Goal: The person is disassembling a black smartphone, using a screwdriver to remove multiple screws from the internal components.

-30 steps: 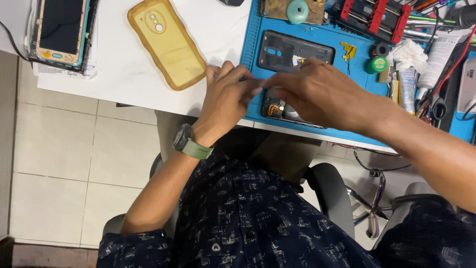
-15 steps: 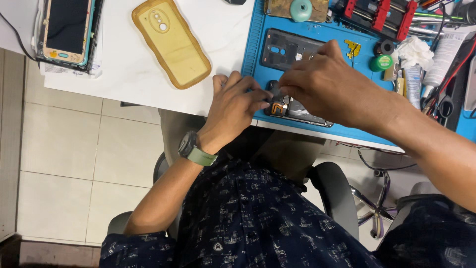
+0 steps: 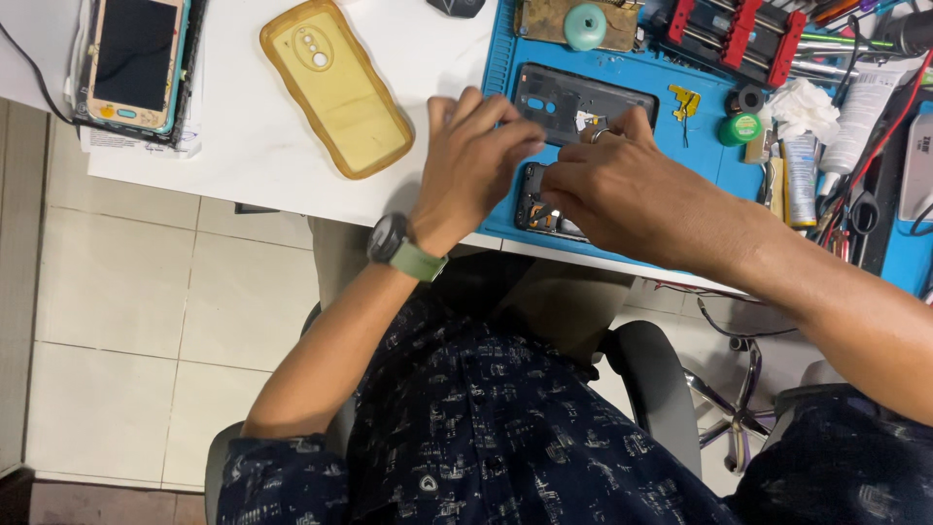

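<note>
A small dark opened phone body (image 3: pixel 540 206) lies on the blue rubber work mat (image 3: pixel 641 87) at the bench's near edge, centre of the frame, mostly hidden by both hands. The left hand (image 3: pixel 478 163) grips its left side; the right hand (image 3: pixel 622 190) pinches at its top. Just above lies a dark grey phone back cover (image 3: pixel 573 97). A yellow phone case (image 3: pixel 335 86) sits upper left on the white bench (image 3: pixel 243 146), a red clamp (image 3: pixel 734 34) upper right.
</note>
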